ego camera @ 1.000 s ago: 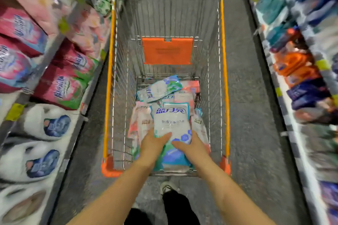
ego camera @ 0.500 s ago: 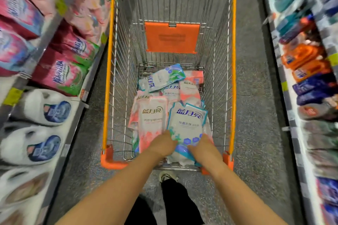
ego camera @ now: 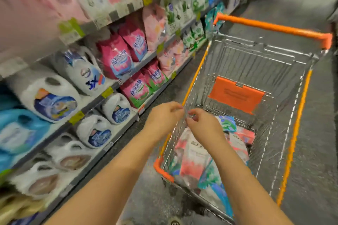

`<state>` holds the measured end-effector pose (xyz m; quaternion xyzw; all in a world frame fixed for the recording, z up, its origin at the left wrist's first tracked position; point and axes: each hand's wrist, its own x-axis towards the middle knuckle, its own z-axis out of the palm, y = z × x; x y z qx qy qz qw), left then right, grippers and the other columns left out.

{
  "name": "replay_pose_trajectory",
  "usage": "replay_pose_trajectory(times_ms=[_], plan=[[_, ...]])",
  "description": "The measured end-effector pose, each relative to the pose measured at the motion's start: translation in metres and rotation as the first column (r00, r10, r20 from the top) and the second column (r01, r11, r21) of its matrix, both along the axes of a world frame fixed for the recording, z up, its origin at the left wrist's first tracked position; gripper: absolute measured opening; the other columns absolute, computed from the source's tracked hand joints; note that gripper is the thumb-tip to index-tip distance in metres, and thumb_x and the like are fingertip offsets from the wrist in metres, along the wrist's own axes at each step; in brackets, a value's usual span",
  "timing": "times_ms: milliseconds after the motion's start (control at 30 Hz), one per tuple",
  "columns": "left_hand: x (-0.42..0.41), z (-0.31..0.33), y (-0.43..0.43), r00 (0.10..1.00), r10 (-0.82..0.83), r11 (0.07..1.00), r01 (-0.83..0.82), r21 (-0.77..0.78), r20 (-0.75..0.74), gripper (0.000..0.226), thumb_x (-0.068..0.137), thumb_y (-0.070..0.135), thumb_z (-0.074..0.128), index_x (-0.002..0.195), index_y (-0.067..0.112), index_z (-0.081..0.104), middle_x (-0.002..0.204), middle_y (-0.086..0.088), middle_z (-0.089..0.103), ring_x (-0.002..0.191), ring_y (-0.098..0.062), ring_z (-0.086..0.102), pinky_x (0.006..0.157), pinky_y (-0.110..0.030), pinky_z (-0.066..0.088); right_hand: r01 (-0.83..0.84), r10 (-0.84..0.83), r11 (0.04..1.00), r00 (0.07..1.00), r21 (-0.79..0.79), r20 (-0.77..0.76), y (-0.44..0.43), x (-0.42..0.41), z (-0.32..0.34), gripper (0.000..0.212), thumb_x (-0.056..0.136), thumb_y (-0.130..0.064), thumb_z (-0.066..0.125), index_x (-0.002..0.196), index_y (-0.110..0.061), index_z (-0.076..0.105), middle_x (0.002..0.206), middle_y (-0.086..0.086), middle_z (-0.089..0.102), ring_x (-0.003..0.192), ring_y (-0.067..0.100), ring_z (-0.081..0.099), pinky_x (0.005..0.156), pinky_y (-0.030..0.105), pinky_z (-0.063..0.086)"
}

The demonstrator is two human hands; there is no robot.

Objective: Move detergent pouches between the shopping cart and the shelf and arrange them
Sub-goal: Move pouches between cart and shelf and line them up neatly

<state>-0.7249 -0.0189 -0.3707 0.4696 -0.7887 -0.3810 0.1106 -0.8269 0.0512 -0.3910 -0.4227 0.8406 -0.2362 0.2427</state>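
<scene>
Hovering at the near left rim of the shopping cart (ego camera: 292,133), your left hand (ego camera: 164,117) and your right hand (ego camera: 204,127) sit close together, almost touching. The left is just outside the wire wall and the right just inside it. The fingers (ego camera: 176,109) of both hands are curled inward as if pinching, but the picture is blurred there and you cannot tell whether they grip anything.

Below your right forearm, the detergent pouches (ego camera: 193,159) lie flat in a loose, overlapping heap on the cart floor, pink-and-white ones among teal and blue ones. An orange flap (ego camera: 236,97) hangs on the cart's far wire wall.

To your left, the shelf (ego camera: 91,103) carries upright pink pouches (ego camera: 117,60) on its middle levels, with white jugs (ego camera: 51,97) lying beside and below them. The cart stands on a grey aisle floor (ego camera: 314,151), just beside the shelf.
</scene>
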Motion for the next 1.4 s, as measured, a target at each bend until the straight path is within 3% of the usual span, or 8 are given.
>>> replay_pose_trajectory(times_ms=[133, 333, 633, 767, 933, 1100, 1233, 1400], plan=[[0.072, 0.055, -0.033, 0.944, 0.237, 0.958, -0.266, -0.103, -0.230, 0.014, 0.089, 0.023, 0.056, 0.088, 0.028, 0.069, 0.093, 0.000, 0.071, 0.094, -0.020, 0.065, 0.089, -0.033, 0.049, -0.163, 0.163, 0.956, 0.986, -0.243, -0.022, -0.055, 0.057, 0.053, 0.025, 0.091, -0.029, 0.054, 0.113, -0.023, 0.063, 0.109, -0.001, 0.068, 0.104, 0.022, 0.060, 0.084, 0.031, 0.046], [0.223, 0.133, -0.062, 0.741, 0.441, 0.771, -0.602, -0.209, -0.507, 0.026, 0.090, 0.022, 0.054, 0.067, 0.033, 0.059, 0.049, 0.011, 0.059, 0.045, 0.005, 0.053, 0.062, -0.025, 0.048, -0.382, 0.447, 0.738, 0.894, -0.557, -0.020, -0.126, 0.185, 0.136, 0.006, 0.091, -0.029, 0.055, 0.089, -0.023, 0.055, 0.077, -0.010, 0.059, 0.076, 0.013, 0.056, 0.066, 0.028, 0.041], [0.491, 0.254, -0.076, 0.618, 0.450, 0.417, -0.784, -0.461, -0.645, 0.020, 0.088, 0.026, 0.058, 0.071, 0.036, 0.061, 0.054, 0.013, 0.063, 0.051, -0.002, 0.056, 0.070, -0.037, 0.052, -0.454, 0.713, 0.269, 0.687, -0.850, -0.141, -0.198, 0.422, 0.253, 0.029, 0.094, -0.024, 0.052, 0.065, -0.019, 0.053, 0.057, -0.004, 0.056, 0.056, 0.001, 0.049, 0.057, 0.017, 0.036], [0.596, 0.304, -0.070, 0.598, 0.459, 0.292, -0.800, -0.524, -0.658, 0.015, 0.088, 0.022, 0.060, 0.081, 0.035, 0.060, 0.055, 0.011, 0.064, 0.046, -0.003, 0.055, 0.063, -0.025, 0.051, -0.381, 0.827, 0.109, 0.547, -0.918, -0.129, -0.221, 0.497, 0.308, 0.021, 0.085, -0.030, 0.054, 0.068, -0.019, 0.059, 0.055, -0.005, 0.058, 0.054, 0.002, 0.051, 0.063, 0.022, 0.041], [0.696, 0.354, -0.086, 0.557, 0.566, 0.216, -0.811, -0.543, -0.607, 0.018, 0.089, 0.017, 0.058, 0.086, 0.034, 0.055, 0.055, 0.006, 0.064, 0.042, 0.000, 0.054, 0.060, -0.027, 0.049, -0.537, 0.847, 0.028, 0.461, -0.843, -0.265, -0.265, 0.564, 0.375, 0.024, 0.088, -0.021, 0.059, 0.068, -0.033, 0.062, 0.054, -0.010, 0.061, 0.054, 0.005, 0.055, 0.071, 0.035, 0.047], [0.760, 0.398, -0.122, 0.515, 0.714, 0.112, -0.753, -0.649, -0.474, 0.026, 0.088, 0.019, 0.059, 0.113, 0.023, 0.052, 0.078, -0.005, 0.066, 0.063, -0.012, 0.061, 0.065, -0.029, 0.050, -0.783, 0.731, -0.027, 0.409, -0.622, -0.547, -0.315, 0.621, 0.443, 0.013, 0.089, -0.024, 0.055, 0.078, -0.030, 0.060, 0.067, -0.006, 0.066, 0.061, 0.003, 0.059, 0.063, 0.021, 0.048], [0.789, 0.425, -0.167, 0.420, 0.894, 0.188, -0.662, -0.725, -0.152, 0.049, 0.087, 0.032, 0.060, 0.131, 0.022, 0.041, 0.090, -0.001, 0.063, 0.079, -0.018, 0.063, 0.071, -0.031, 0.052, -0.896, 0.665, 0.014, 0.340, -0.444, -0.665, -0.363, 0.675, 0.483, 0.016, 0.091, -0.029, 0.054, 0.099, -0.019, 0.064, 0.079, -0.005, 0.067, 0.066, 0.005, 0.060, 0.056, 0.008, 0.044], [0.823, 0.444, -0.222, 0.316, 0.944, 0.281, -0.638, -0.717, 0.089, 0.064, 0.087, 0.035, 0.061, 0.142, 0.020, 0.030, 0.114, -0.005, 0.059, 0.094, -0.021, 0.060, 0.082, -0.033, 0.053, -0.942, 0.719, 0.049, 0.263, -0.331, -0.643, -0.427, 0.756, 0.507, 0.033, 0.093, -0.033, 0.051, 0.113, -0.007, 0.060, 0.099, 0.006, 0.066, 0.084, 0.019, 0.065, 0.069, 0.025, 0.052]])
